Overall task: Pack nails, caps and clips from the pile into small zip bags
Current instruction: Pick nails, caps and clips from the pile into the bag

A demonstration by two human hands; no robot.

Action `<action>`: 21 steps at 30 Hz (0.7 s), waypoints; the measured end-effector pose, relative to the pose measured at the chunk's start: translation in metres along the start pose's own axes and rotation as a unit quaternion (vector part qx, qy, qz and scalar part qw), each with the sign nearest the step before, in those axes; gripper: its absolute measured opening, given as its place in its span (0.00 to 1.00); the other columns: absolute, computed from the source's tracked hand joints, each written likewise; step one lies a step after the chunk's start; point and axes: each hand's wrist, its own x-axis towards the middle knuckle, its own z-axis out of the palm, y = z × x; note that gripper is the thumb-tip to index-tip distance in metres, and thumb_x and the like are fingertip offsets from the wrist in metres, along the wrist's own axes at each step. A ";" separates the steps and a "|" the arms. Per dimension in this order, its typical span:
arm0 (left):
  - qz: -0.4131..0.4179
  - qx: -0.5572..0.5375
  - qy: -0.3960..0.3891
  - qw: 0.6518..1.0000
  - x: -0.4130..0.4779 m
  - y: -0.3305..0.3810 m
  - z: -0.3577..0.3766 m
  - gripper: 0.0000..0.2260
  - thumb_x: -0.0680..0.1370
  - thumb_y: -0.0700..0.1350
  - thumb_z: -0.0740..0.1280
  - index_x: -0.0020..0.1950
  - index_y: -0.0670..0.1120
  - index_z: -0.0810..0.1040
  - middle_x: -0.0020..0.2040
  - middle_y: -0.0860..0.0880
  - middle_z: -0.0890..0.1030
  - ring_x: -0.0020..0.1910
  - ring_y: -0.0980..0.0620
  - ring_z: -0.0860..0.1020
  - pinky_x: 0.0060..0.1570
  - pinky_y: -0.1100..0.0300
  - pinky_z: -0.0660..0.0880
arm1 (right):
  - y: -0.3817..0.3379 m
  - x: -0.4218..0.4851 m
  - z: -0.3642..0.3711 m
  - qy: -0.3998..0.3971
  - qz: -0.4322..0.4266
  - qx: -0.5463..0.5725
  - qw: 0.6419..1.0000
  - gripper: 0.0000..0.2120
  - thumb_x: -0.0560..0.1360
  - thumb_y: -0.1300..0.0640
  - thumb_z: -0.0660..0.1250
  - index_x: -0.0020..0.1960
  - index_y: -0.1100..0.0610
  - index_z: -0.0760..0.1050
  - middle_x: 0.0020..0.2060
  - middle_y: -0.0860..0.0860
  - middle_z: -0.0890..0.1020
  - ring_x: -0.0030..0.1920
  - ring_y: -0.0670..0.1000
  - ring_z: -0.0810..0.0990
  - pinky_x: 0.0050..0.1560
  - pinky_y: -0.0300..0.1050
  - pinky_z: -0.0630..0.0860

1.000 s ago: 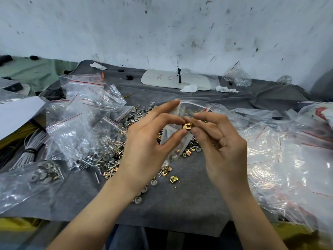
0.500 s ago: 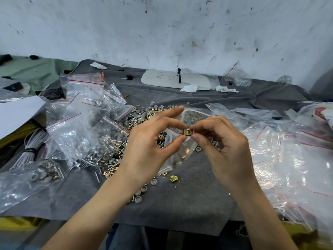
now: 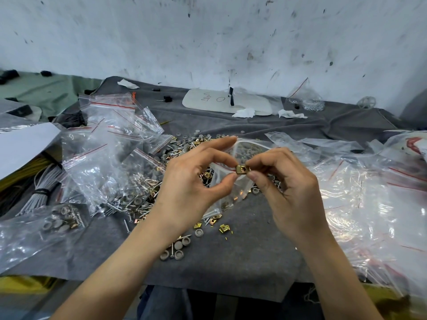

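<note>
Far left there's a white sheet of paper [image 3: 23,146] with a tied bundle of grey wires [image 3: 44,188] just below it, and in front of those a clear plastic bag holding grey caps and clips [image 3: 34,234]. Next over is a heap of empty clear zip bags with red seal lines [image 3: 104,144], partly lying on top of the pile of silver nails, grey round caps and brass clips [image 3: 143,192] that's spread over the grey felt cloth [image 3: 242,257].

Middle of the shot: the left hand [image 3: 191,188] pinches the edge of a small clear zip bag [image 3: 231,183] between thumb and middle finger, index finger stretched out along the bag's open mouth. Bag's held up above the pile. The right hand [image 3: 293,195] pinches a square brass clip [image 3: 242,169] between thumb and index fingertip, right at the mouth of the bag, other fingers curled in.

A few loose clips and caps sit on the cloth under the wrists. Off to the right is a big jumble of clear plastic bags [image 3: 369,192].
</note>
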 end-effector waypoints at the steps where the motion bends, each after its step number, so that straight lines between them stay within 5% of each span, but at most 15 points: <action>1: -0.001 -0.004 -0.001 1.000 0.000 0.000 0.000 0.08 0.71 0.48 0.70 0.47 0.48 0.81 0.63 0.54 0.79 0.61 0.60 0.78 0.62 0.50 0.76 | 0.000 -0.001 0.000 -0.001 0.000 -0.001 1.000 0.04 0.74 0.63 0.67 0.49 0.61 0.78 0.44 0.48 0.76 0.46 0.41 0.75 0.49 0.27 0.69; 9: -0.063 -0.104 -0.040 0.992 0.001 0.002 -0.004 0.07 0.70 0.49 0.71 0.47 0.53 0.82 0.62 0.54 0.80 0.63 0.55 0.77 0.61 0.43 0.75 | 0.000 0.000 -0.007 -0.046 0.049 0.100 0.993 0.05 0.75 0.61 0.66 0.49 0.53 0.76 0.42 0.42 0.77 0.44 0.38 0.76 0.45 0.26 0.69; 15: -0.092 -0.151 -0.080 0.981 0.001 0.007 -0.009 0.09 0.69 0.40 0.74 0.46 0.53 0.83 0.61 0.52 0.81 0.62 0.56 0.78 0.61 0.59 0.75 | -0.001 0.000 -0.008 -0.074 0.087 0.173 0.978 0.06 0.74 0.59 0.66 0.48 0.48 0.76 0.40 0.43 0.79 0.42 0.41 0.78 0.43 0.28 0.71; 21: -0.137 -0.172 -0.075 0.973 0.002 0.011 -0.009 0.12 0.72 0.30 0.71 0.41 0.48 0.81 0.57 0.53 0.83 0.51 0.62 0.81 0.46 0.72 0.74 | -0.001 0.001 -0.004 -0.090 0.092 0.193 0.973 0.06 0.74 0.57 0.66 0.48 0.47 0.76 0.41 0.40 0.79 0.42 0.39 0.78 0.43 0.28 0.71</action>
